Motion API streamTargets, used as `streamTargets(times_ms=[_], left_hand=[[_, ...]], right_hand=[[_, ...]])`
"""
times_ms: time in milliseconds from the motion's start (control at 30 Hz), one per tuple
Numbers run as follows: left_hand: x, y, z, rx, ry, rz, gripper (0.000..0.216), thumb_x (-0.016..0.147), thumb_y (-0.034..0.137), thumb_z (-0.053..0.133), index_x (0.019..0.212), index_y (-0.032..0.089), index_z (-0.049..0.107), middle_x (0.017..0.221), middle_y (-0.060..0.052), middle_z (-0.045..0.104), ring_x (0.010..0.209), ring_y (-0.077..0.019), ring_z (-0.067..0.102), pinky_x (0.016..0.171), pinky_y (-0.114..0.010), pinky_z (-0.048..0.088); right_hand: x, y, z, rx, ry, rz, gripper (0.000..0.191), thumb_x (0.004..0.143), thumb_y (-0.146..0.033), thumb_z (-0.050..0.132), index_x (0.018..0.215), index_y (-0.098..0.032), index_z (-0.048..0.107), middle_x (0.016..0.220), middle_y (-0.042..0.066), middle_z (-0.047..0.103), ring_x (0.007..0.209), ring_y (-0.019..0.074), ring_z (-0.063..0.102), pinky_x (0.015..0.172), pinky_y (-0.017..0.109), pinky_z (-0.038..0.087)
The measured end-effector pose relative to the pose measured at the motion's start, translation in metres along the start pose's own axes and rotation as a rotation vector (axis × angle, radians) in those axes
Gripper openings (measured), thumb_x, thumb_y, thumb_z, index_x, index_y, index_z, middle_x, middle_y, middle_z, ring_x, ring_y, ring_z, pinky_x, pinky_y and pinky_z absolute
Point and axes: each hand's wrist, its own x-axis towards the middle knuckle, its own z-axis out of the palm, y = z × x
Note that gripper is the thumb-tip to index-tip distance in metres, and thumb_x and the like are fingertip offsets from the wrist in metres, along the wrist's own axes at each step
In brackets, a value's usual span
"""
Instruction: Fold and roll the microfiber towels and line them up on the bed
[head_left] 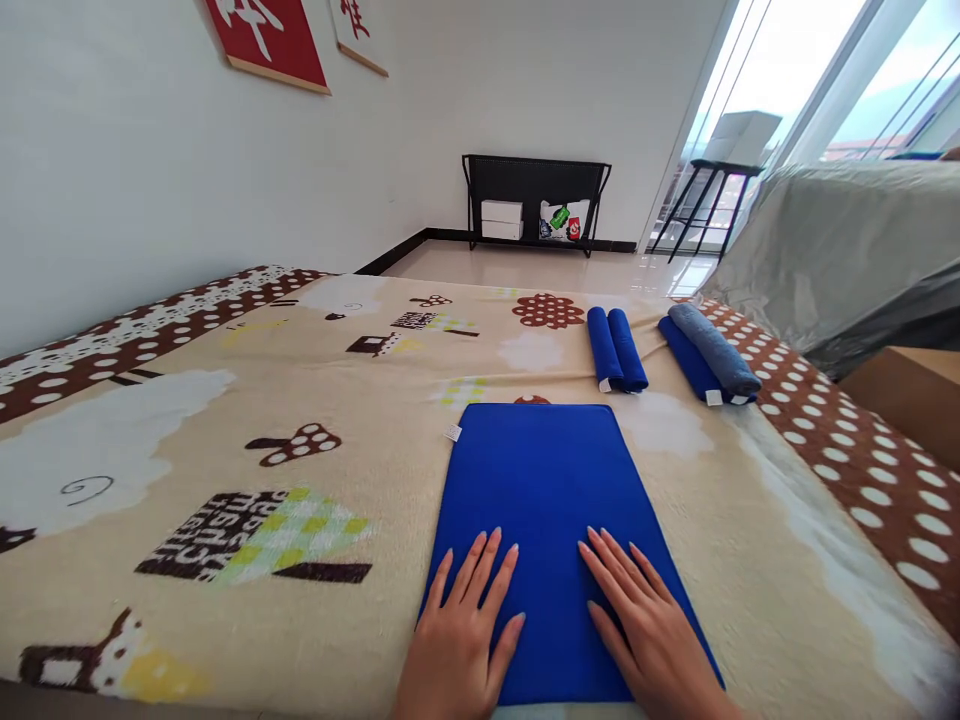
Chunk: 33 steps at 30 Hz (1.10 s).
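Observation:
A blue cloth [544, 480] with a small white tag at its far left corner lies spread flat on a patterned blanket [405, 420]. My left hand [465, 630] rests palm down on its near left part, fingers stretched out. On the near right part lies my right hand [641, 615], also flat with the fingers extended. Bare blue fabric shows between the two hands. Beyond the cloth, to the right, are two blue rolled cloths [616, 350] side by side. Farther right, a grey-blue rolled cloth [714, 348] lies against another blue roll [686, 360].
The blanket has a brown dotted border [847, 440] on the right. A cardboard box [911, 395] and a covered piece of furniture [870, 250] stand beyond that edge. Against the back wall is a black rack [536, 180]; a black stool [724, 170] stands by the window.

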Motion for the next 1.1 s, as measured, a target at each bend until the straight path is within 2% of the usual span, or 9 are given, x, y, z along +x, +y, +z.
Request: streamTargets(times_ms=[200,367,500,633,767,833,933,1033,1100], left_hand=[[-0.03,-0.033,-0.012,0.03,0.023,0.117,0.061,0.095,0.044,0.05,0.15,0.02,0.037,0.154,-0.007,0.041,0.141,-0.0228,0.039,0.114,-0.035,0.03],[-0.041,-0.045,-0.033,-0.016,0.079,0.227,0.044,0.096,0.026,0.048,0.139,0.018,0.052,0.144,-0.009,0.054,0.135,-0.023,0.047,0.109,-0.036,0.04],[-0.031,-0.016,-0.038,-0.238,0.263,0.302,0.034,0.089,0.009,0.042,0.11,0.019,0.066,0.107,-0.006,0.071,0.105,-0.0193,0.063,0.091,-0.032,0.049],[-0.007,0.031,-0.019,-0.335,0.238,0.309,0.024,0.086,0.007,0.043,0.095,0.018,0.063,0.094,-0.005,0.069,0.083,-0.0182,0.062,0.076,-0.033,0.049],[0.0,0.044,0.001,-0.325,0.17,0.238,0.014,0.083,0.014,0.05,0.093,0.018,0.059,0.091,-0.005,0.066,0.078,-0.0207,0.059,0.075,-0.036,0.049],[-0.007,0.035,0.002,-0.319,0.12,0.233,0.02,0.079,0.018,0.054,0.098,0.02,0.06,0.094,-0.006,0.067,0.084,-0.0234,0.059,0.078,-0.039,0.05],[-0.025,0.008,-0.007,-0.296,0.047,0.204,0.039,0.071,0.011,0.054,0.107,0.022,0.059,0.1,-0.006,0.068,0.094,-0.0254,0.061,0.088,-0.04,0.05],[-0.041,-0.023,-0.02,-0.261,-0.001,0.149,0.049,0.069,0.004,0.051,0.113,0.025,0.059,0.104,-0.004,0.07,0.1,-0.024,0.063,0.093,-0.038,0.05],[-0.049,-0.04,-0.027,-0.261,0.015,0.121,0.045,0.072,0.005,0.051,0.111,0.027,0.06,0.103,-0.002,0.07,0.099,-0.022,0.064,0.091,-0.035,0.051]], right_hand=[[-0.046,0.043,-0.005,-0.082,0.027,-0.058,0.063,0.096,-0.027,0.047,0.154,-0.018,0.027,0.157,0.004,0.033,0.144,0.0212,0.033,0.12,0.037,0.026],[-0.063,0.053,-0.028,-0.013,0.151,-0.133,0.049,0.091,-0.02,0.054,0.139,-0.015,0.05,0.149,0.009,0.047,0.138,0.0225,0.042,0.112,0.034,0.036],[-0.045,0.023,-0.043,0.162,0.297,-0.222,0.027,0.083,-0.014,0.062,0.109,-0.021,0.065,0.113,0.006,0.069,0.11,0.0201,0.06,0.095,0.032,0.045],[-0.013,-0.029,-0.025,0.271,0.373,-0.246,0.02,0.087,-0.01,0.047,0.093,-0.021,0.063,0.087,0.003,0.067,0.075,0.0155,0.058,0.074,0.029,0.045],[-0.003,-0.046,-0.005,0.262,0.362,-0.181,0.022,0.083,-0.01,0.044,0.091,-0.022,0.06,0.085,0.002,0.066,0.071,0.0162,0.055,0.072,0.029,0.043],[-0.011,-0.035,-0.006,0.247,0.295,-0.162,0.03,0.075,-0.008,0.046,0.097,-0.023,0.06,0.09,0.002,0.067,0.077,0.0172,0.057,0.077,0.029,0.045],[-0.03,-0.006,-0.016,0.184,0.239,-0.147,0.042,0.067,-0.008,0.049,0.104,-0.023,0.06,0.096,0.003,0.069,0.086,0.0191,0.061,0.083,0.03,0.046],[-0.05,0.025,-0.026,0.129,0.217,-0.11,0.041,0.068,-0.008,0.051,0.104,-0.023,0.061,0.098,0.003,0.07,0.09,0.0195,0.063,0.085,0.03,0.049],[-0.061,0.041,-0.031,0.117,0.178,-0.08,0.036,0.071,-0.008,0.053,0.102,-0.024,0.062,0.099,0.003,0.07,0.091,0.0191,0.064,0.084,0.029,0.05]])
